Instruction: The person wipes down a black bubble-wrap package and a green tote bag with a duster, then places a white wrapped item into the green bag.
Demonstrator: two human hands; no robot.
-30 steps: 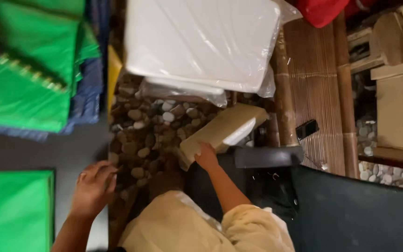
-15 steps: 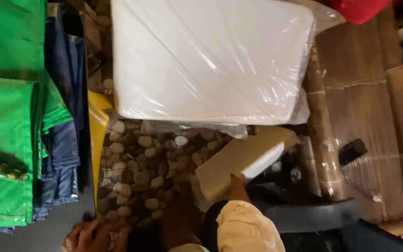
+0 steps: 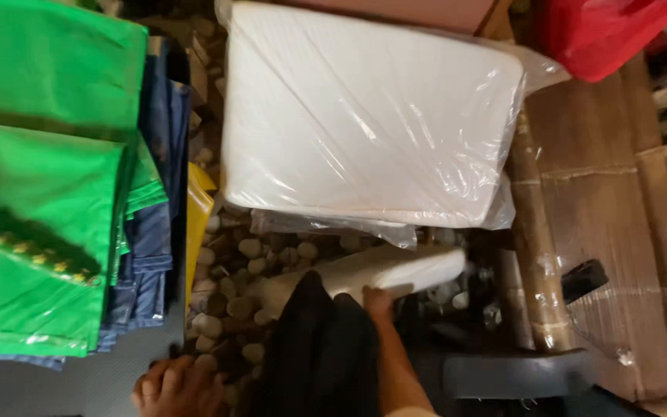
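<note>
Left hand: bottom edge, fingers curled, resting by the pebbles; holding nothing that shows.
Right hand: grasping the near edge of a flat cream slab, apparently foam.
Slab: tilted, lying over the pebbles, below the wrapped stack.
Dark cloth: between the arms.
White plastic-wrapped stack: beyond.
Green bags: far left.

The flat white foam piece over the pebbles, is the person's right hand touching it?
Touching. The head view shows the right hand gripping the lower edge of the flat white foam piece.
</note>
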